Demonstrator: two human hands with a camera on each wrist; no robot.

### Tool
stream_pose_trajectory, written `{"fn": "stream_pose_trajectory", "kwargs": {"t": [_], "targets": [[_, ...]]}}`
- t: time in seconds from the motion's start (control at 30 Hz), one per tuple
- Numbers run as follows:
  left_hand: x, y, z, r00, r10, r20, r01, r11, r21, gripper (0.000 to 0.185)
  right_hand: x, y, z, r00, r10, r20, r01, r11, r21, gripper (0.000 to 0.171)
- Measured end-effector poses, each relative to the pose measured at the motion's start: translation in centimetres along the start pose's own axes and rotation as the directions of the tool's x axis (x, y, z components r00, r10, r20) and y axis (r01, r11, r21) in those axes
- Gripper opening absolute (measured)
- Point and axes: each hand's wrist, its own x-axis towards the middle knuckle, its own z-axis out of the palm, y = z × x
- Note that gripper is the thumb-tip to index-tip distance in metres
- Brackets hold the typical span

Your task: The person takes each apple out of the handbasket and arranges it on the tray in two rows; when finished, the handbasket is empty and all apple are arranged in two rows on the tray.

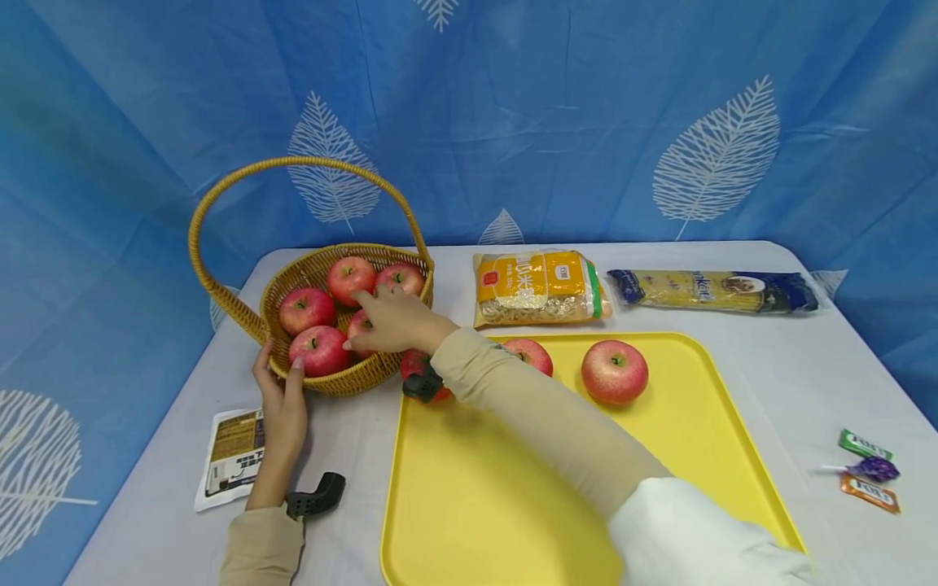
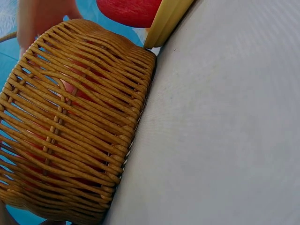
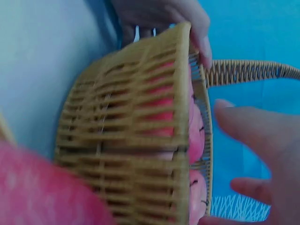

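Observation:
A brown wicker basket (image 1: pixel 366 376) with a tall hoop handle stands at the back left, several red apples (image 1: pixel 319 351) inside it. My left hand (image 1: pixel 284 407) grips its near-left rim, thumb on the inner side. Over the basket's right side, my right hand (image 1: pixel 396 319) has its fingers spread above an apple (image 1: pixel 359 330), partly hiding it. In the right wrist view the thumb and fingers (image 3: pixel 251 126) stand apart, with nothing between them. Three more apples rest by the far edge of the yellow tray (image 1: pixel 506 488): one at right (image 1: pixel 614 372), two partly behind the right arm.
Behind the tray lie a yellow bag of grain (image 1: pixel 538 286) and a long pack of noodles (image 1: pixel 714 291). A white pouch (image 1: pixel 233 456) is left of the left forearm. Several small sweets, among them a purple lollipop (image 1: pixel 874 469), lie at the right.

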Motion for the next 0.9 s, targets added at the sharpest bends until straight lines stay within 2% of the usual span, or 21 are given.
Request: {"fn": "stream_pose_trajectory", "kwargs": {"t": [0.2, 0.33, 0.63, 0.9], "targets": [[-0.1, 0.0, 0.0, 1.0, 0.0, -0.001, 0.0, 1.0, 0.002, 0.056, 0.6, -1.0, 0.5, 0.995, 0.074, 0.072, -0.073, 0.997, -0.009, 0.082], [0.0, 0.0, 0.0, 1.0, -0.004, -0.001, 0.004, 1.0, -0.007, 0.056, 1.1, -1.0, 0.9, 0.992, 0.09, 0.091, -0.089, 0.996, -0.012, 0.088], [-0.1, 0.1, 0.0, 1.0, -0.004, 0.008, 0.005, 1.0, -0.003, 0.056, 2.0, -0.1, 1.2, 0.993, 0.106, 0.051, -0.106, 0.994, -0.001, 0.094], [-0.3, 0.3, 0.0, 1.0, 0.008, 0.002, -0.008, 1.0, 0.001, 0.056, 2.0, -0.2, 1.4, 0.994, 0.11, 0.016, -0.11, 0.994, 0.003, 0.079]]}}
